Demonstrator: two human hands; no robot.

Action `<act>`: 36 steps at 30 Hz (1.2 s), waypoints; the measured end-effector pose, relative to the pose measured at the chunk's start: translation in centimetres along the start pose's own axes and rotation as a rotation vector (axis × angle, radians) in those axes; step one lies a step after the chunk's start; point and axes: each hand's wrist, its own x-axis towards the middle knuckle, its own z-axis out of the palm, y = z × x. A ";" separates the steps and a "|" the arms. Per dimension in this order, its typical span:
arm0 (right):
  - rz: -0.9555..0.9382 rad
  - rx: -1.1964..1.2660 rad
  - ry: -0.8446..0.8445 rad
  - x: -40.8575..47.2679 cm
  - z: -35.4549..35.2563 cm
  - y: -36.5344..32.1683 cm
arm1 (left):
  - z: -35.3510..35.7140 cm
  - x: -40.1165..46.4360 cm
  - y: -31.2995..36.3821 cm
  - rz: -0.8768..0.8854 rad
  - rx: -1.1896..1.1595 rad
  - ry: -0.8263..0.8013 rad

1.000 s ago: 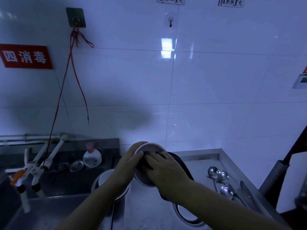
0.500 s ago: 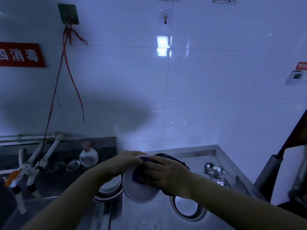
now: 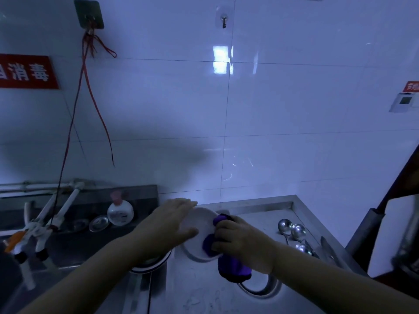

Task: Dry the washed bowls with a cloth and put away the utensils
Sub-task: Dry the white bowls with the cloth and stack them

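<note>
A white bowl (image 3: 201, 225) is held tilted above the steel counter. My left hand (image 3: 169, 225) holds its left rim, fingers stretched over the top edge and thumb across the front. My right hand (image 3: 238, 237) grips a purple cloth (image 3: 233, 266) and presses it against the bowl's right side; the cloth's loose end hangs below my wrist. A stack of white bowls (image 3: 150, 264) sits under my left forearm, mostly hidden. Several metal spoons (image 3: 292, 231) lie on the counter to the right.
The steel counter (image 3: 204, 291) has a round hole (image 3: 258, 288) under my right wrist. On the left are a dark sink area with a round soap bottle (image 3: 120, 213), small metal lids (image 3: 99, 223) and white pipes (image 3: 45, 220). The tiled wall stands close behind.
The bowl has been turned and lowered. My right hand with the cloth slid from the bowl's middle to its right side, and my left hand now spreads over the left rim.
</note>
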 end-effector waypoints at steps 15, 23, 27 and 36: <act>0.355 0.201 0.409 -1.0 0.4 1.2 | 2.8 -2.2 -0.3 0.070 -0.131 0.128; 0.635 0.574 0.668 3.1 -1.8 -0.7 | 2.3 -0.7 2.6 -0.200 -1.445 0.101; 0.534 0.354 0.728 4.1 -1.1 -2.3 | 1.4 -0.1 4.1 -0.182 -1.635 0.139; 0.685 0.292 0.741 5.6 -3.6 -0.5 | 1.2 0.0 5.8 -0.173 -1.328 0.235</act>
